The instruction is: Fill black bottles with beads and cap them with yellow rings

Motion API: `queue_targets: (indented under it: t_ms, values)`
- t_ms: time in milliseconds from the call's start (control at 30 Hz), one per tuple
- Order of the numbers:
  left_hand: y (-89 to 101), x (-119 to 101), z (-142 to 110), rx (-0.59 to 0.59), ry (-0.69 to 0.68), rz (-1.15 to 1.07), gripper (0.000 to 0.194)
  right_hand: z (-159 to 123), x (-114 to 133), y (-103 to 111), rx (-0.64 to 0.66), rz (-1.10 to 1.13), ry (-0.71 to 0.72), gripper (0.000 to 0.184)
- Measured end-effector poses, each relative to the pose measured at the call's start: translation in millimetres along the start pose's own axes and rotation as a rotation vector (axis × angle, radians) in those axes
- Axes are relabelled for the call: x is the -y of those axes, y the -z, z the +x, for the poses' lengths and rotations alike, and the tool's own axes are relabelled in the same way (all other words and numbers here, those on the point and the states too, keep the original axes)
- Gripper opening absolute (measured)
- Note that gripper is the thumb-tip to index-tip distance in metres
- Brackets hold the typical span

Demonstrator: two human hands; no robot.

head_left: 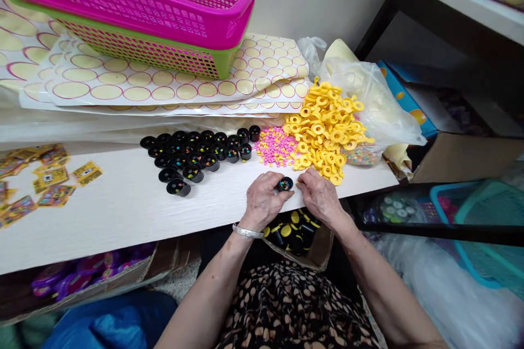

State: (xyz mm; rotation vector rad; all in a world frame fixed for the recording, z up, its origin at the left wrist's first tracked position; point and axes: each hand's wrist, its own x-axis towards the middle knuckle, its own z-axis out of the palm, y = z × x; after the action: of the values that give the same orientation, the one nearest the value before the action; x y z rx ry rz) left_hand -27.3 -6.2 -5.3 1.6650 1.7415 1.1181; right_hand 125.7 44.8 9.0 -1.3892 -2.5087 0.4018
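Between thumb and fingers, my left hand [265, 196] grips a small round black cup [285, 184] with a few coloured bits inside, its open top facing up. Just to the right of it, my right hand [321, 196] is closed with its fingertips pinched; whatever they hold is hidden. Rows of similar black cups [192, 155] stand to the left on the white table [135, 212], many with coloured bits in them. Behind my hands lies a spread of small pink and yellow pellets [277, 147]. A heap of yellow ring-shaped plastic caps [327, 125] rises beside the pellets.
Below the table edge, a cardboard box [323, 251] holds black cups with yellow caps. Stacked pink and green baskets [221, 27] rest on circle-printed sheets [143, 92]. Yellow printed cards [53, 177] lie at left. A clear bag [372, 98] and open carton [454, 158] are at right.
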Motion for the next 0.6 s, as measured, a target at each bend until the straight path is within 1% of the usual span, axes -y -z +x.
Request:
queue_targets:
  t_ms: [167,333,400,467,533,600]
  values:
    - [-1.7,1,0,-0.012,0.002,0.019,0.021,-1,-5,-5,-0.042,0.106,-0.003,0.008]
    - [-0.6,0,0,0.004,0.0,0.017,0.02,1,-4,-14,-0.123,0.079,-0.018,0.014]
    - [-0.3,0,0,0.005,0.005,0.019,0.019,1,-1,-12,-0.192,0.152,-0.013,0.014]
    - [-0.3,-1,0,0.006,0.003,0.021,0.018,2,5,-7,-0.252,0.278,0.032,0.012]
    - [-0.3,-2,-1,0.009,-0.004,0.025,0.018,2,12,0,-0.239,0.35,0.111,0.013]
    - [0.1,-2,-1,0.01,-0.006,0.034,0.017,2,19,6,-0.168,0.315,0.177,0.016]
